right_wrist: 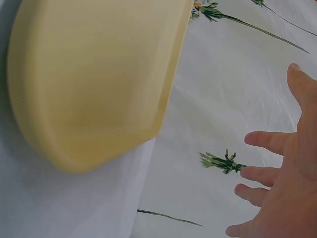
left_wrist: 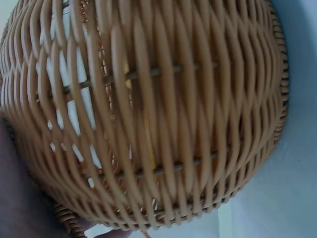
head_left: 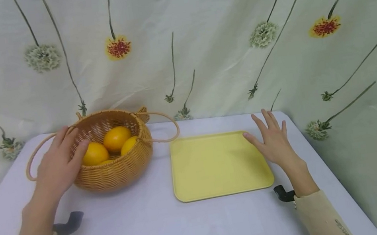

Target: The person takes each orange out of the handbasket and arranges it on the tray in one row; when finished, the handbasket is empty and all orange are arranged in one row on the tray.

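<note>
In the head view a woven wicker basket (head_left: 117, 175) with several oranges (head_left: 117, 138) in it stands at the left. My left hand (head_left: 55, 164) is over the basket's left rim, thumb and fingers spread apart and reaching above its opening. The left wrist view is mostly filled by the wicker wall (left_wrist: 163, 104), with part of the hand dark at the lower left. My right hand (head_left: 276, 141) hovers at the right edge of a yellow tray (head_left: 217, 165), fingers spread and holding nothing. In the right wrist view its fingers (right_wrist: 267, 141) are stretched apart, away from the tray.
Two looped handles hang out from the basket, the right handle (head_left: 171, 122) reaching toward the tray's back left corner. A white cloth covers the table (head_left: 154, 234). Behind and to the right hangs a flower-printed curtain (head_left: 208, 50).
</note>
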